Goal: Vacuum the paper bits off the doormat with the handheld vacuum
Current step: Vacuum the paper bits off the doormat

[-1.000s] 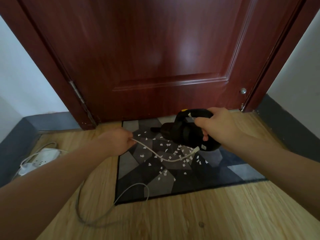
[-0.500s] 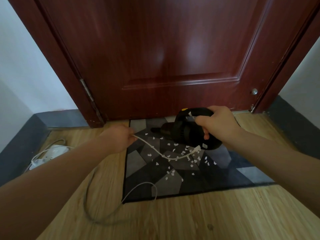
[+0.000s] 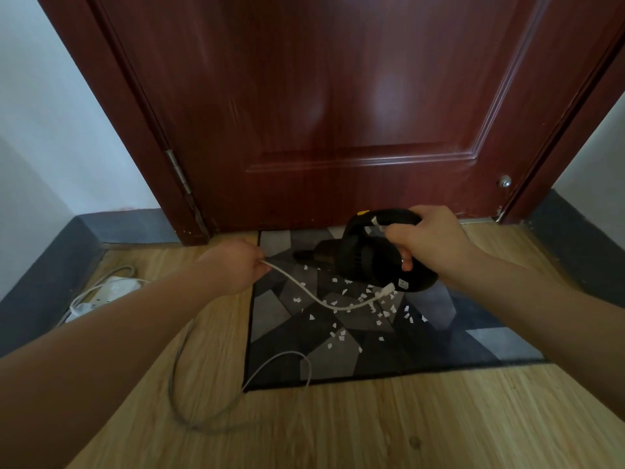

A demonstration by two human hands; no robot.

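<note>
A grey and black patterned doormat (image 3: pixel 284 340) lies on the wood floor in front of a dark red door. Several small white paper bits (image 3: pixel 341 313) are scattered over its middle. My right hand (image 3: pixel 427 242) grips the handle of a black handheld vacuum (image 3: pixel 363 255), held just above the mat's far part with its nozzle pointing left. My left hand (image 3: pixel 236 265) is closed on the vacuum's white cord (image 3: pixel 324 302), which sags from that hand across the paper bits to the vacuum's rear end.
The cord's slack loops over the mat's near left corner and onto the wood floor (image 3: pixel 406 424). A white power strip (image 3: pixel 101 296) lies by the grey baseboard at left. The closed door (image 3: pixel 338 113) stands right behind the mat.
The view has shifted so the scene sits further right. Both hands, the vacuum and the cord keep the same pose over the mat.
</note>
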